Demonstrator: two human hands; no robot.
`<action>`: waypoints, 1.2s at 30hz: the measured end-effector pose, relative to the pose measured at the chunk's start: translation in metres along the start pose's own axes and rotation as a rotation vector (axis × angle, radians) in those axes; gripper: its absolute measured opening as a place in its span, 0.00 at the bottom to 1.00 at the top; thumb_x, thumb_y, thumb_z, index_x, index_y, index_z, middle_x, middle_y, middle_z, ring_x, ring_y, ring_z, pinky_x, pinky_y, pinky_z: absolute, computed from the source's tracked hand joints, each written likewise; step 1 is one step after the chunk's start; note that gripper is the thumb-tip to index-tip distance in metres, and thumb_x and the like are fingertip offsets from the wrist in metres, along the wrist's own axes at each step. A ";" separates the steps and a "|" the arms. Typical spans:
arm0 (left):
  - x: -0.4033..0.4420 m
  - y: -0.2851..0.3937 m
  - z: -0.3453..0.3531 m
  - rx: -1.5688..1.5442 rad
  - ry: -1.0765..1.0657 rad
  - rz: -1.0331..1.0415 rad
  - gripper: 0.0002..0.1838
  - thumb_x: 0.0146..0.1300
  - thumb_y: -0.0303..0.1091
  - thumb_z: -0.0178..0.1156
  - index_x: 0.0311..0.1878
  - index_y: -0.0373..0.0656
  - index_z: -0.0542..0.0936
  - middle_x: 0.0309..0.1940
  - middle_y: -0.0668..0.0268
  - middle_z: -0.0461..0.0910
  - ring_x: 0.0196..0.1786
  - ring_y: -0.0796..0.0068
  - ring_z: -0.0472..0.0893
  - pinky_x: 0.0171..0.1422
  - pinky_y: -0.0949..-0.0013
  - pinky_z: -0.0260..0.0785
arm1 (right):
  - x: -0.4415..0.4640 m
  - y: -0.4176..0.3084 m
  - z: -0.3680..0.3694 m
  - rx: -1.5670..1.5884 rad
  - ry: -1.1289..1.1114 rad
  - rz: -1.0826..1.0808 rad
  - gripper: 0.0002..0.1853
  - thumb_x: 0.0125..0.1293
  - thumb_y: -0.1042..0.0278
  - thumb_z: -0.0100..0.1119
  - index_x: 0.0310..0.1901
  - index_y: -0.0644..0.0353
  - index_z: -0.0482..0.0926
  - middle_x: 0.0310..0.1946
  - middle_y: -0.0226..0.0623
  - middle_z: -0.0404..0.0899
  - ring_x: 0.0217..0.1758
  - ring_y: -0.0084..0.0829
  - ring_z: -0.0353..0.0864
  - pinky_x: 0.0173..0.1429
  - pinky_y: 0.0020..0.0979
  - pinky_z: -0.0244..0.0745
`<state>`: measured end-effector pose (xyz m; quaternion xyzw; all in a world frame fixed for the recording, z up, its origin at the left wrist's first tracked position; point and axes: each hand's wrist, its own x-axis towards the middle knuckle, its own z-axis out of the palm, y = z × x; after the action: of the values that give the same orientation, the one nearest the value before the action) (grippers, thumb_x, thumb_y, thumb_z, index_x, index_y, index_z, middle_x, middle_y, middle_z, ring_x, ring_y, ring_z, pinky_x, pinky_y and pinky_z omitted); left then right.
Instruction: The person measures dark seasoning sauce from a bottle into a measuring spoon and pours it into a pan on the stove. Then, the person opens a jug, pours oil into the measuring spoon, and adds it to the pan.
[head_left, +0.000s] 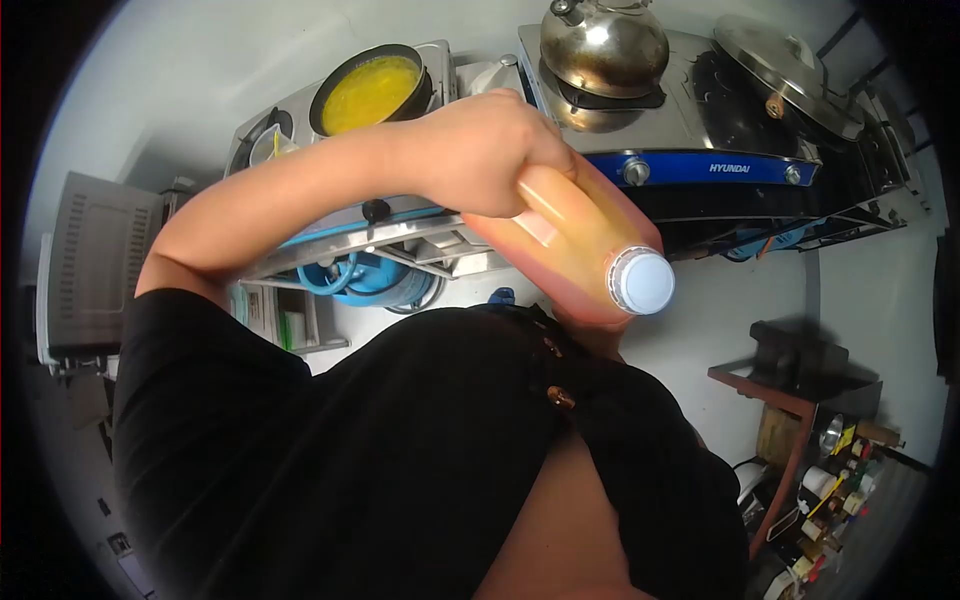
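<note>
My left hand [495, 145] is wrapped round the handle of a large plastic jug [575, 235] with yellow-orange contents and a white cap [642, 281]. The jug is tilted, its capped end towards my body and to the right. Beyond my left forearm, a dark frying pan [370, 92] with bubbling yellow contents sits on a stove. A small strip of skin shows below the jug near my shirt; it looks like part of my right arm, but the jug hides the hand and its fingers.
A steel kettle [605, 48] stands on a blue-fronted gas stove [725, 168], with a large metal lid [785, 70] at its right. A blue gas cylinder [385, 282] is under the left counter. A rack with bottles [825, 530] stands lower right, and a louvred white appliance [100, 265] at far left.
</note>
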<state>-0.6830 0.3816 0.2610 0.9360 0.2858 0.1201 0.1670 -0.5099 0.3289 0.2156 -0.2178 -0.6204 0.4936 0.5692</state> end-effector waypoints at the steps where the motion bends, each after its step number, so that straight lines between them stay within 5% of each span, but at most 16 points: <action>1: 0.001 -0.012 -0.002 -0.001 -0.009 0.007 0.21 0.34 0.23 0.63 0.39 0.42 0.81 0.32 0.61 0.81 0.40 0.59 0.78 0.51 0.61 0.65 | -0.006 0.010 0.004 -0.028 0.077 -0.031 0.32 0.47 0.73 0.72 0.56 0.65 0.70 0.44 0.35 0.77 0.47 0.23 0.76 0.53 0.25 0.71; 7: 0.006 -0.071 -0.013 -0.040 -0.099 0.119 0.19 0.36 0.27 0.65 0.39 0.42 0.82 0.34 0.60 0.81 0.40 0.56 0.77 0.51 0.59 0.64 | -0.106 0.161 0.010 -0.426 0.424 -0.003 0.38 0.45 0.63 0.74 0.57 0.64 0.65 0.51 0.38 0.72 0.53 0.30 0.73 0.57 0.33 0.68; 11: 0.005 -0.103 -0.011 -0.091 -0.091 0.173 0.20 0.35 0.27 0.65 0.39 0.42 0.82 0.33 0.60 0.80 0.39 0.56 0.76 0.51 0.59 0.64 | -0.106 0.184 0.023 -0.515 0.495 0.024 0.44 0.43 0.59 0.75 0.60 0.64 0.60 0.55 0.40 0.68 0.57 0.33 0.70 0.60 0.36 0.66; 16: 0.003 -0.133 -0.014 -0.111 -0.098 0.201 0.20 0.35 0.28 0.65 0.39 0.41 0.81 0.31 0.62 0.79 0.39 0.58 0.76 0.52 0.60 0.63 | -0.079 0.169 0.033 -0.679 0.438 0.100 0.67 0.42 0.60 0.75 0.68 0.60 0.25 0.66 0.47 0.47 0.68 0.39 0.55 0.69 0.42 0.52; 18: 0.005 -0.145 -0.022 -0.116 -0.140 0.144 0.20 0.36 0.26 0.65 0.40 0.43 0.81 0.32 0.64 0.79 0.41 0.62 0.76 0.56 0.62 0.61 | -0.069 0.170 0.030 -0.701 0.403 0.134 0.68 0.43 0.59 0.75 0.67 0.60 0.22 0.66 0.47 0.45 0.69 0.40 0.53 0.70 0.43 0.50; 23: -0.002 -0.179 -0.026 -0.172 -0.122 0.158 0.19 0.37 0.24 0.64 0.39 0.43 0.81 0.32 0.62 0.80 0.40 0.61 0.77 0.54 0.61 0.62 | -0.056 0.178 0.016 -0.781 0.191 0.077 0.65 0.45 0.52 0.73 0.65 0.68 0.26 0.65 0.53 0.46 0.69 0.44 0.51 0.70 0.44 0.46; 24: -0.005 -0.179 -0.028 -0.162 -0.149 0.123 0.18 0.38 0.24 0.63 0.38 0.43 0.80 0.32 0.61 0.80 0.39 0.60 0.77 0.52 0.61 0.64 | -0.048 0.172 0.011 -0.743 0.196 0.039 0.59 0.49 0.42 0.66 0.65 0.72 0.36 0.62 0.53 0.49 0.66 0.43 0.55 0.69 0.43 0.46; 28: -0.006 -0.200 -0.018 -0.257 -0.069 0.139 0.18 0.36 0.21 0.62 0.38 0.38 0.80 0.31 0.58 0.79 0.38 0.55 0.76 0.43 0.63 0.70 | -0.004 0.123 -0.003 -0.826 0.109 -0.002 0.50 0.50 0.34 0.56 0.62 0.70 0.53 0.55 0.55 0.56 0.60 0.50 0.54 0.66 0.47 0.47; 31: -0.005 -0.196 -0.020 -0.303 -0.097 0.079 0.19 0.36 0.20 0.62 0.38 0.38 0.79 0.31 0.56 0.79 0.38 0.55 0.77 0.43 0.63 0.70 | 0.054 0.069 0.010 -0.997 -0.103 -0.043 0.32 0.47 0.58 0.63 0.54 0.60 0.65 0.44 0.45 0.69 0.49 0.47 0.68 0.55 0.41 0.64; 34: -0.006 -0.197 -0.022 -0.262 -0.125 0.112 0.19 0.36 0.20 0.61 0.38 0.37 0.79 0.33 0.55 0.79 0.39 0.56 0.77 0.45 0.63 0.70 | 0.075 0.052 0.013 -1.052 -0.294 0.042 0.26 0.40 0.72 0.63 0.47 0.59 0.71 0.32 0.37 0.70 0.35 0.41 0.72 0.41 0.34 0.69; 36: -0.006 -0.198 -0.020 -0.270 -0.095 0.125 0.20 0.35 0.20 0.61 0.39 0.37 0.79 0.33 0.55 0.78 0.39 0.56 0.77 0.45 0.63 0.70 | 0.080 0.051 0.010 -1.050 -0.307 0.009 0.23 0.39 0.71 0.64 0.43 0.58 0.72 0.31 0.35 0.70 0.33 0.39 0.72 0.38 0.33 0.69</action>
<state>-0.7929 0.5379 0.2030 0.9256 0.2002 0.1232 0.2966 -0.5543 0.4135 0.2120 -0.4006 -0.8585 0.1463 0.2848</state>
